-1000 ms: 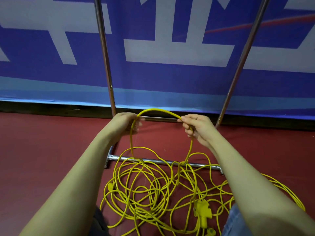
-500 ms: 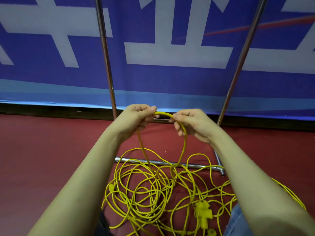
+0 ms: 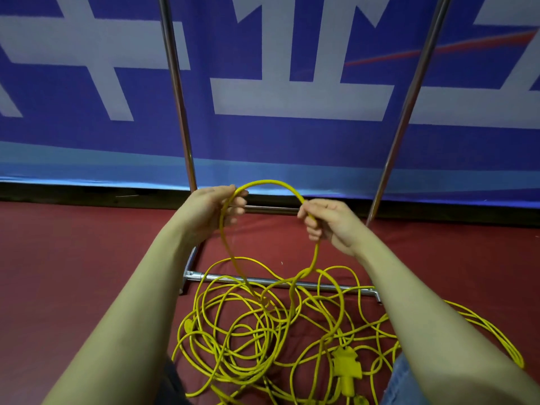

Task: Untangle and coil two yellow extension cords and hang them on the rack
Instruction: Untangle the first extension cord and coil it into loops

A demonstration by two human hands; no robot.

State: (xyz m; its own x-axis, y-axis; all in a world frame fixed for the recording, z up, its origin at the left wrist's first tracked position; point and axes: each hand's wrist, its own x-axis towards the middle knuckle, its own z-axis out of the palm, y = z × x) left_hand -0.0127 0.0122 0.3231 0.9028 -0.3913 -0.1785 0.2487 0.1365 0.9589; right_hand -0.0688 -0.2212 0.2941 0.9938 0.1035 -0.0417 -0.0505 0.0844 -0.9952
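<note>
On the red floor (image 3: pixel 73 273) nearest the camera lies the tangle of yellow extension cords (image 3: pixel 263 331), loops piled over one another between the two forearms, with a yellow plug block (image 3: pixel 346 368) low at the right and a wide loop spreading out past the right arm. Half a second ago the hands were almost touching with only a short, tight bend of cord between them; now they have drawn apart, and the raised strand stands as a broad arch (image 3: pixel 271 184) spanning the gap. A second ago the spread was much as it is now. The left hand (image 3: pixel 210 209) pinches one end of the arch, fingers curled round the cord, which drops from it down into the pile. The right hand (image 3: pixel 330 223) grips the other end in a closed fist, and the strand falls from there to a crossing just above the pile. Beyond the cords, the rack's (image 3: pixel 178 112) chrome base bar lies across the floor, some loops draped over it; its two uprights rise behind the hands. Farthest back hangs a blue banner (image 3: pixel 292 141) with white lettering.
</note>
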